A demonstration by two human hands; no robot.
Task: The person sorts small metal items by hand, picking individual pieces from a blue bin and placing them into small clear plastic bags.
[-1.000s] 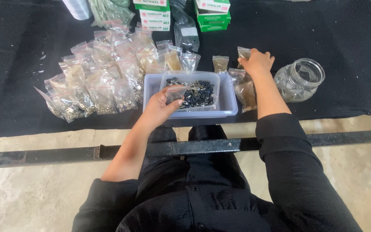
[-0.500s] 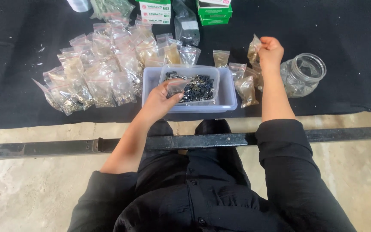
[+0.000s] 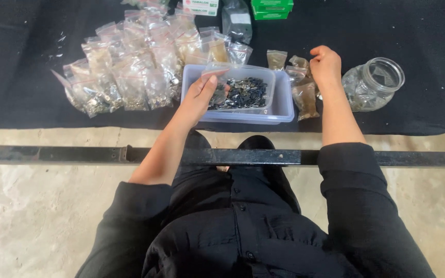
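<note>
Head view | left hand (image 3: pixel 200 95) grips clear bag (image 3: pixel 221 77) over tray (image 3: pixel 283 103) | right hand (image 3: pixel 325 64) curled on small packets (image 3: pixel 301 77)

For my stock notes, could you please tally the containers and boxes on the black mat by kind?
Clear plastic tub of small dark parts, left hand in it: 1
Glass jar, beside the right hand: 1
Green boxes: 1 stack, count unclear
White boxes: 2 partly visible
Total: at least 5
</note>
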